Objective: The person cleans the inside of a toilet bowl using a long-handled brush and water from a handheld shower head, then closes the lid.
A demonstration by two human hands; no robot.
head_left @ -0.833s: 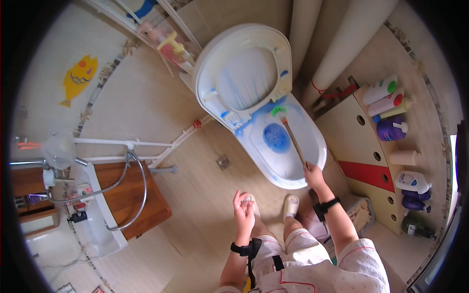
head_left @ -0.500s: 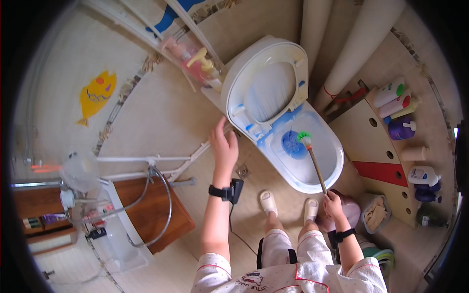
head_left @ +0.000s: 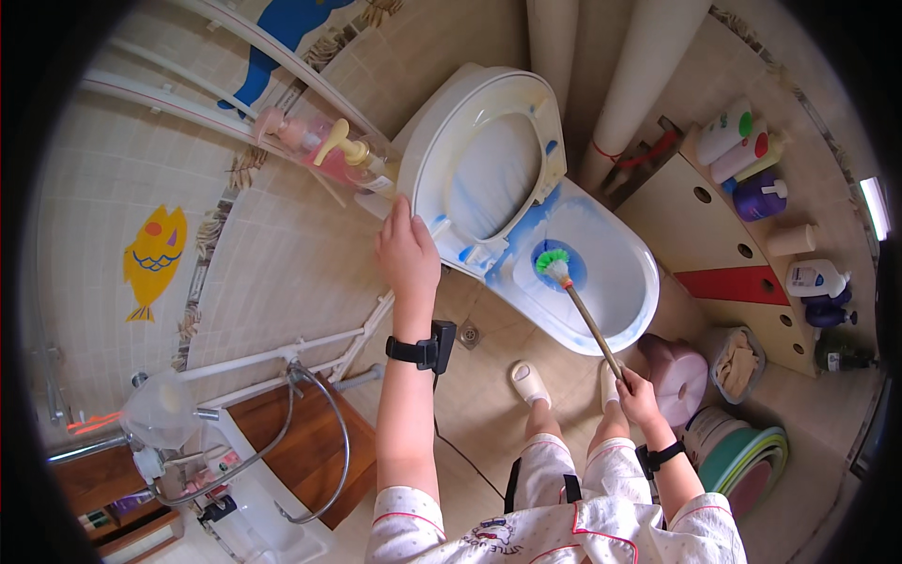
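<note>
My right hand is wrapped round the end of a long toilet brush. The brush's green-and-white bristles are down in the white toilet bowl, over a pool of blue liquid. Blue streaks mark the rim and the hinge area. Both the toilet seat and the lid are raised. My left hand reaches up to the lid's left edge, its fingers stretched out and holding nothing I can see. Whether the fingertips touch the lid, I cannot tell.
Pump bottles stand on a rack left of the lid. At right, a cabinet carries several bottles. Below it are a pink stool, a bin and stacked basins. A shower hose hangs at lower left.
My left hand has risen from below the lid to its left edge. The brush head has shifted slightly leftward within the bowl, still held in my right hand. The whole view has turned a little.
</note>
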